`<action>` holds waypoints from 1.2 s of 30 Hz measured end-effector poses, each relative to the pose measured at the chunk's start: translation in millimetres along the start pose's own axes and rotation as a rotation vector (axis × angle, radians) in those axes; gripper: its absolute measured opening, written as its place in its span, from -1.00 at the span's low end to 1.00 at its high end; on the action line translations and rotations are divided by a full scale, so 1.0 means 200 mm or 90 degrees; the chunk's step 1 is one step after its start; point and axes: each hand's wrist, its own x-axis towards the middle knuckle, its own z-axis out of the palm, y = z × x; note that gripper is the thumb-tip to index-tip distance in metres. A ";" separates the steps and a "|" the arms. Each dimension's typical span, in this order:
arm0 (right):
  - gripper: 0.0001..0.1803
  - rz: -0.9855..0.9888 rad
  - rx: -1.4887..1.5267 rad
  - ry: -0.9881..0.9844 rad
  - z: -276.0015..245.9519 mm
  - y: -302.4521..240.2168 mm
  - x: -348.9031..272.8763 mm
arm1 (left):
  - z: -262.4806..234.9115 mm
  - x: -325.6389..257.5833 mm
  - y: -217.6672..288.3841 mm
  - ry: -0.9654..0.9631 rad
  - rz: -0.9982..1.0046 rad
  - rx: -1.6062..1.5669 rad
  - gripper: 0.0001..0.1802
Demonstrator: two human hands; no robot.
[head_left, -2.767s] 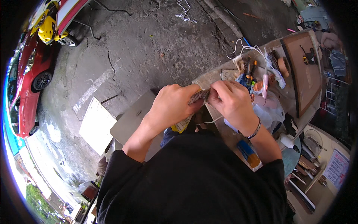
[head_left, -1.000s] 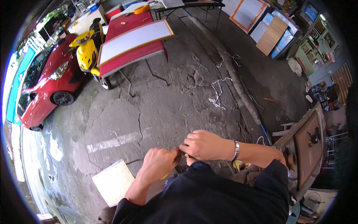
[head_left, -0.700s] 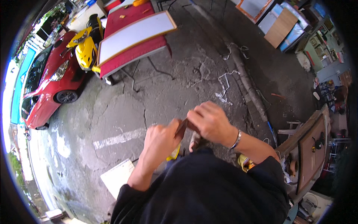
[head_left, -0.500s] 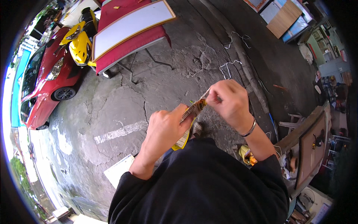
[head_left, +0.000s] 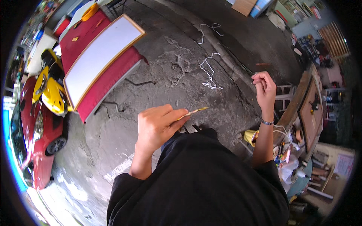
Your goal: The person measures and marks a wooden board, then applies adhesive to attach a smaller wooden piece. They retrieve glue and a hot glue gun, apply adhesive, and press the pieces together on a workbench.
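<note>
My left hand (head_left: 158,122) pinches a thin yellow packet (head_left: 196,111) between thumb and fingers, in front of my body. The packet is turned nearly edge-on, so only its pale and yellow rim shows. Off to the right, well apart from the packet, my right hand (head_left: 266,87) is raised with its fingers curled in toward the thumb. Whether anything small sits between those fingertips is hidden. A metal band (head_left: 267,122) circles my right wrist.
A long white board with a wooden frame (head_left: 105,56) lies on a red-covered table (head_left: 130,62) at the left. Beside it stand a yellow scooter (head_left: 54,98) and a red car (head_left: 39,150). White strips (head_left: 207,71) lie on the cracked concrete. A cluttered workbench (head_left: 292,113) and a yellow container (head_left: 250,136) are at right.
My right hand has left the packet and swung out to the right. My left hand still grips the packet, now tilted flatter. The view has turned toward the right.
</note>
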 end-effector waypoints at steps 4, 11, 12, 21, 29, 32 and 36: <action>-0.92 0.165 -0.077 0.057 0.01 0.00 -0.08 | -0.04 0.14 -0.14 -0.048 0.105 0.013 -0.77; -0.87 0.132 -0.529 0.113 -0.23 0.27 -0.37 | 0.13 0.38 -0.24 -0.160 0.067 -0.141 -0.78; -0.86 0.120 -0.581 0.121 -0.26 0.33 -0.43 | 0.20 0.43 -0.24 -0.187 0.028 -0.201 -0.80; -0.50 0.373 0.043 0.169 -0.32 0.30 -0.43 | 0.94 0.69 -0.09 -0.457 -0.167 -0.493 -0.85; -0.69 0.339 0.162 0.087 -0.70 0.53 -0.31 | 1.74 1.22 0.50 -0.636 0.035 -0.326 -0.85; -0.72 0.393 0.272 0.153 -0.90 0.70 -0.34 | 2.02 1.40 0.70 -0.684 0.083 -0.323 -0.82; -0.76 0.430 0.248 0.315 -1.13 0.88 -0.36 | 2.38 1.62 0.96 -0.802 0.115 -0.285 -0.78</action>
